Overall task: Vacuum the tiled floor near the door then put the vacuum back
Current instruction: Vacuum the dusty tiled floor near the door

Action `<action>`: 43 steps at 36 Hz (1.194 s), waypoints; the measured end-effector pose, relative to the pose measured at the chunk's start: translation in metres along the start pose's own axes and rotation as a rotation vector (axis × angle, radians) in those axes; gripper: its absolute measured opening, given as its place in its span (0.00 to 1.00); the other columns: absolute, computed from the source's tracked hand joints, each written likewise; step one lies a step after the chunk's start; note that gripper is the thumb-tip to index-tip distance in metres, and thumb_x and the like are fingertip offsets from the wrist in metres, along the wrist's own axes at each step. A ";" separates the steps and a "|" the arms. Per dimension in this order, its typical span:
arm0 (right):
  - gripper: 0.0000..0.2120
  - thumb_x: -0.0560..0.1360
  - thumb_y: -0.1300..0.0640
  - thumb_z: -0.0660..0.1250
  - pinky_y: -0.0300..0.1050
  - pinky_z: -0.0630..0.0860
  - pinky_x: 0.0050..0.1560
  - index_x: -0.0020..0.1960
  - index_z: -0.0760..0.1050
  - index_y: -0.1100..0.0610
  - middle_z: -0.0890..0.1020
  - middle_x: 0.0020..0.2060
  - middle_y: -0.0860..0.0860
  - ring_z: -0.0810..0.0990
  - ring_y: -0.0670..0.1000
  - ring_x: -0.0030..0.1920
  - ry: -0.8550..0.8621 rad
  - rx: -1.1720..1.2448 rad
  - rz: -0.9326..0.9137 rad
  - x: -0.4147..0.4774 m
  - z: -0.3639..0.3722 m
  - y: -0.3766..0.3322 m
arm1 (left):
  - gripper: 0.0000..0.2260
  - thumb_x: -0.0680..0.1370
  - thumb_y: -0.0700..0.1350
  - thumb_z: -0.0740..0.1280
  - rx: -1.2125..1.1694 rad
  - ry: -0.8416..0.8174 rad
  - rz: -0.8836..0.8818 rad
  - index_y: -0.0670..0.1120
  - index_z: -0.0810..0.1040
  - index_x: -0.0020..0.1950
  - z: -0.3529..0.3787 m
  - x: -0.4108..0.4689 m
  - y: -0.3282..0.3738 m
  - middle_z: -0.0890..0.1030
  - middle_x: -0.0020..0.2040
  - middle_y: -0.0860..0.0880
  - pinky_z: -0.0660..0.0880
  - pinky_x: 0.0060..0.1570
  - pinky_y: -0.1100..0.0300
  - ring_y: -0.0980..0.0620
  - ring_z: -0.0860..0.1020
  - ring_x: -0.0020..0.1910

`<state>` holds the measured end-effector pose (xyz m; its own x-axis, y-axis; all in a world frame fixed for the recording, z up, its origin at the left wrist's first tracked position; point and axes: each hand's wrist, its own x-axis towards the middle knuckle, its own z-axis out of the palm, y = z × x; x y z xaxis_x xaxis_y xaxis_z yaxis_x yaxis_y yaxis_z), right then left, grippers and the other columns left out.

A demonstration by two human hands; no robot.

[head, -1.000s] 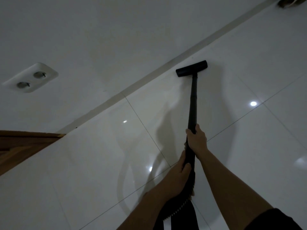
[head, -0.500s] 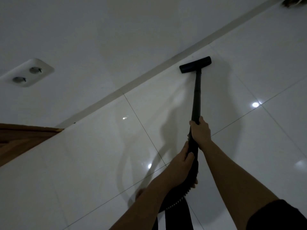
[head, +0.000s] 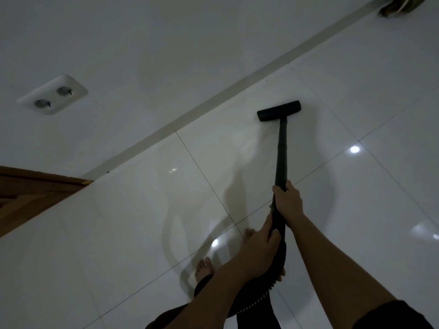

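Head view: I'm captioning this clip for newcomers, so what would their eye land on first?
The black vacuum wand at centre right, its nozzle on the glossy white tiles, held by the right hand above the left hand. Next, the white double socket at upper left and the wooden door frame at the left edge.

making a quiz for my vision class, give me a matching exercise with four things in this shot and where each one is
1 vacuum nozzle
2 double socket
3 right hand
4 wooden door

a on the white wall
b gripping the black wand
c brown, at the left edge
d on the tile near the skirting

Pairs: 1-d, 2-a, 3-b, 4-c
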<state>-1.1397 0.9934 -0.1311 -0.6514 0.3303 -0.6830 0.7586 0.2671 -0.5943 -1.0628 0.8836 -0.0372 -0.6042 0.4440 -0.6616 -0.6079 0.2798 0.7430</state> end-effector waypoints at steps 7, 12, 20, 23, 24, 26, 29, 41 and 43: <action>0.19 0.77 0.56 0.61 0.57 0.80 0.47 0.66 0.68 0.60 0.79 0.48 0.63 0.81 0.63 0.45 0.035 0.025 0.031 -0.042 0.004 0.028 | 0.22 0.84 0.45 0.49 0.075 -0.024 0.019 0.52 0.47 0.78 0.009 -0.039 -0.021 0.72 0.43 0.56 0.74 0.35 0.76 0.70 0.76 0.30; 0.17 0.78 0.56 0.61 0.53 0.81 0.43 0.66 0.67 0.58 0.79 0.47 0.63 0.81 0.60 0.41 0.053 0.072 0.027 -0.076 0.003 0.039 | 0.23 0.83 0.50 0.49 0.166 -0.032 0.016 0.56 0.48 0.77 0.018 -0.067 -0.036 0.76 0.45 0.46 0.74 0.41 0.60 0.52 0.76 0.39; 0.19 0.78 0.55 0.61 0.61 0.79 0.53 0.66 0.68 0.60 0.78 0.50 0.63 0.80 0.64 0.49 0.026 0.035 0.035 -0.098 -0.011 0.056 | 0.22 0.83 0.48 0.49 0.227 0.037 0.025 0.55 0.48 0.77 0.047 -0.086 -0.042 0.72 0.41 0.51 0.69 0.35 0.68 0.57 0.71 0.33; 0.18 0.78 0.55 0.61 0.62 0.78 0.54 0.66 0.69 0.60 0.78 0.51 0.63 0.80 0.64 0.50 -0.010 0.021 0.030 -0.102 -0.018 0.069 | 0.22 0.83 0.48 0.49 0.186 0.077 0.031 0.55 0.49 0.77 0.064 -0.090 -0.047 0.74 0.41 0.49 0.69 0.30 0.74 0.58 0.72 0.32; 0.18 0.78 0.55 0.61 0.62 0.78 0.54 0.65 0.69 0.60 0.78 0.51 0.63 0.80 0.64 0.50 -0.021 0.007 0.030 -0.104 -0.021 0.074 | 0.22 0.83 0.48 0.50 0.183 0.081 0.034 0.54 0.49 0.77 0.071 -0.093 -0.049 0.75 0.42 0.47 0.68 0.30 0.74 0.58 0.71 0.32; 0.17 0.78 0.55 0.61 0.61 0.78 0.53 0.65 0.69 0.60 0.79 0.51 0.63 0.80 0.64 0.50 -0.042 -0.009 0.029 -0.110 -0.028 0.085 | 0.23 0.82 0.48 0.50 0.159 0.090 0.026 0.54 0.50 0.77 0.086 -0.099 -0.054 0.76 0.46 0.44 0.68 0.32 0.74 0.56 0.72 0.34; 0.18 0.78 0.55 0.61 0.61 0.79 0.53 0.66 0.69 0.60 0.79 0.51 0.63 0.80 0.63 0.50 -0.060 -0.018 0.021 -0.119 -0.037 0.101 | 0.24 0.80 0.51 0.51 0.132 0.111 0.022 0.55 0.51 0.77 0.107 -0.105 -0.064 0.76 0.51 0.44 0.70 0.40 0.64 0.51 0.74 0.43; 0.19 0.77 0.55 0.60 0.62 0.77 0.56 0.67 0.67 0.60 0.78 0.51 0.62 0.79 0.65 0.52 -0.142 -0.058 0.062 -0.152 -0.058 0.141 | 0.21 0.83 0.48 0.50 0.124 0.149 -0.045 0.54 0.54 0.76 0.153 -0.151 -0.066 0.71 0.69 0.45 0.64 0.64 0.58 0.52 0.72 0.58; 0.17 0.78 0.56 0.60 0.61 0.77 0.56 0.65 0.67 0.61 0.77 0.49 0.61 0.79 0.65 0.53 -0.153 -0.045 0.070 -0.159 -0.058 0.144 | 0.20 0.84 0.48 0.49 0.129 0.176 -0.064 0.53 0.54 0.76 0.155 -0.158 -0.069 0.73 0.66 0.47 0.64 0.51 0.64 0.54 0.71 0.56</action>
<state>-0.9266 1.0322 -0.0834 -0.5886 0.2088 -0.7810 0.8000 0.2891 -0.5257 -0.8458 0.9259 0.0317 -0.6540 0.2692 -0.7070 -0.5839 0.4146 0.6980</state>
